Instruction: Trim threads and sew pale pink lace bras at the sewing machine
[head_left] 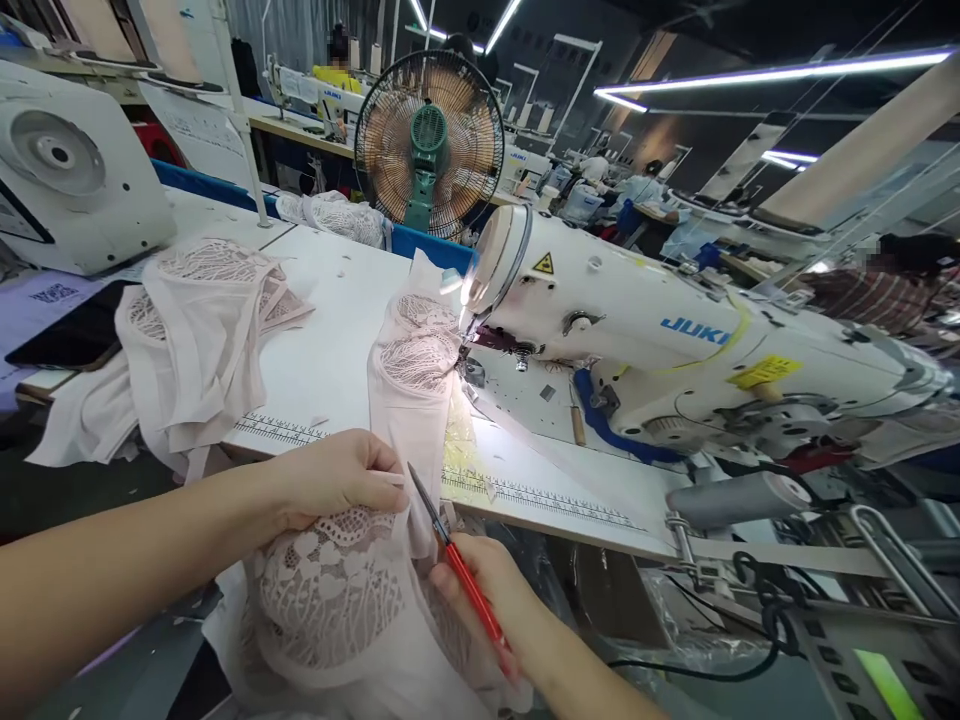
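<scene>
My left hand (341, 480) pinches the edge of a pale pink lace bra (330, 590) that hangs over the table's front edge. In my right hand (487, 580) is a pair of red-handled scissors (469, 580), its pointed blades angled up and left beside the fabric, close to my left fingers. Whether the blades are apart is hard to make out. Another lace-cupped piece (416, 350) lies flat on the table, its right edge at the needle area of a white sewing machine (592, 290). The lower part of my right hand's grip is partly hidden by the handle.
A stack of similar lace pieces (202, 340) lies on the left by a dark phone (71, 325). A ruler strip (555, 498) runs along the front of the white table (322, 300). A fan (429, 140) stands behind. Co-workers sit at the back right.
</scene>
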